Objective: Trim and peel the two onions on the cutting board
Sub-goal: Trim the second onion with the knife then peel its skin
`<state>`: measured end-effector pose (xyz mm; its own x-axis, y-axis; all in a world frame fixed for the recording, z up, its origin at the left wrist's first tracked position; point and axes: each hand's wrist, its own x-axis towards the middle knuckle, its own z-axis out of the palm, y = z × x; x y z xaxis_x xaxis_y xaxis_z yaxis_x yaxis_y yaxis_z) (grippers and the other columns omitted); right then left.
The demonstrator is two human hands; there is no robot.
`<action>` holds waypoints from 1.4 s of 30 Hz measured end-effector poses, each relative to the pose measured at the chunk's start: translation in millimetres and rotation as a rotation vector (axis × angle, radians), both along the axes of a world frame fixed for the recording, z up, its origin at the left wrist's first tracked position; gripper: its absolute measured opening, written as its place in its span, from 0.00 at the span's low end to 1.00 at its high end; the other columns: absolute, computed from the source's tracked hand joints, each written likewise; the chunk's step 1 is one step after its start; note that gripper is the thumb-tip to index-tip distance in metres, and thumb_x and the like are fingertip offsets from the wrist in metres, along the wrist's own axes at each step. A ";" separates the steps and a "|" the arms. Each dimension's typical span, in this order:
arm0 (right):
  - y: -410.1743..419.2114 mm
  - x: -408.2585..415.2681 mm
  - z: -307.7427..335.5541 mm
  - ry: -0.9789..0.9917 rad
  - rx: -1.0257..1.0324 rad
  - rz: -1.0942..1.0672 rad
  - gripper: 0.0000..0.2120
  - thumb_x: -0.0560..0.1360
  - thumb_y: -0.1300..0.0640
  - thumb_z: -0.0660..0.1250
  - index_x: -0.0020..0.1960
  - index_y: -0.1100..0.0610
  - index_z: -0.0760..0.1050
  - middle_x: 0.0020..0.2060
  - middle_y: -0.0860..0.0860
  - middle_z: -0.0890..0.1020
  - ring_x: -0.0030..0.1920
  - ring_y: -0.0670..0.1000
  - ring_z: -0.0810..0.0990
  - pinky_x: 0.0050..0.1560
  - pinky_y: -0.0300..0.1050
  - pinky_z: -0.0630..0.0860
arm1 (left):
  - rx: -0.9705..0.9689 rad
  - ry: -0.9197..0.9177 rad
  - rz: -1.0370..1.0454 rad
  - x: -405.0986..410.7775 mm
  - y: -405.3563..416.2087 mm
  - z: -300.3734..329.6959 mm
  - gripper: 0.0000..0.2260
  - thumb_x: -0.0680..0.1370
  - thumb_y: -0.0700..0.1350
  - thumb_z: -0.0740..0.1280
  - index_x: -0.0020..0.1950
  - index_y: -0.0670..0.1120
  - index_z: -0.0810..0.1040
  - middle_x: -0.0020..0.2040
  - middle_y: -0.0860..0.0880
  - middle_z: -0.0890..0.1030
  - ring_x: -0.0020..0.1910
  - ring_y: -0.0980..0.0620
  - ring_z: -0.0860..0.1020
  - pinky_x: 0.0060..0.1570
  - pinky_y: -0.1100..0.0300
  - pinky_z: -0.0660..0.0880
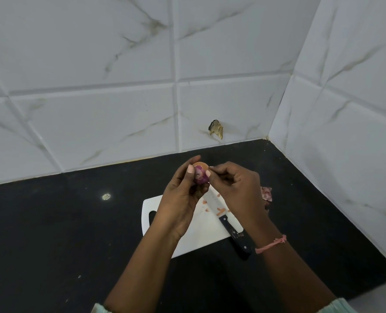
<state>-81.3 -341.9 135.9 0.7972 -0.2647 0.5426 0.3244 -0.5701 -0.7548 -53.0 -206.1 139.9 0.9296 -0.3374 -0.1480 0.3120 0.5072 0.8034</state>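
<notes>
Left hand (183, 195) cups a small purple onion (201, 175) above the far edge of the cutting board (201, 233) while right hand (237, 186) pinches skin at its top, likely peeling; knife (228, 224) lies on the board, scraps dropping there.

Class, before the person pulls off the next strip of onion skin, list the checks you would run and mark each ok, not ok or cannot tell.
1. Onion held firmly in the left hand: ok.
2. Right hand pinching skin at the onion's edge: ok, thumb and finger meet there.
3. Knife set down, out of both hands: ok, it lies on the cutting board.
4. Knife handle fully on the board: not ok, it overhangs the edge.
5. Second onion ready: cannot tell; only a pile of peel shows beside the right hand.
6. Board free of scraps: not ok, peel bits lie on it.
</notes>
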 end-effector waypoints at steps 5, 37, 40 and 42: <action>7.5 -1.5 -4.1 -0.074 -0.036 -0.044 0.05 0.74 0.60 0.72 0.48 0.59 0.83 0.41 0.47 0.84 0.44 0.40 0.82 0.43 0.27 0.76 | -0.010 0.000 0.020 -0.6 -0.7 -1.4 0.13 0.81 0.46 0.63 0.63 0.46 0.80 0.58 0.43 0.84 0.55 0.49 0.83 0.57 0.57 0.81; 14.0 -7.1 2.4 0.050 -0.180 -0.041 0.11 0.76 0.51 0.66 0.53 0.57 0.78 0.44 0.47 0.83 0.44 0.39 0.80 0.45 0.24 0.75 | 0.085 -0.079 0.092 -3.2 1.5 -2.3 0.14 0.77 0.48 0.66 0.61 0.46 0.81 0.56 0.46 0.85 0.57 0.46 0.83 0.58 0.52 0.81; 12.5 -6.4 4.7 0.087 -0.192 -0.024 0.08 0.77 0.53 0.67 0.53 0.57 0.77 0.43 0.45 0.82 0.42 0.39 0.80 0.45 0.27 0.77 | 0.157 -0.108 0.099 -1.1 2.1 -3.4 0.11 0.80 0.47 0.66 0.61 0.48 0.82 0.57 0.47 0.84 0.56 0.47 0.83 0.54 0.54 0.81; 8.9 -4.5 7.9 0.134 -0.213 0.003 0.06 0.78 0.56 0.67 0.53 0.58 0.76 0.43 0.47 0.82 0.41 0.39 0.80 0.46 0.29 0.77 | 0.220 -0.156 0.107 1.1 3.7 -3.2 0.11 0.80 0.47 0.67 0.61 0.48 0.82 0.57 0.46 0.83 0.56 0.47 0.83 0.48 0.59 0.80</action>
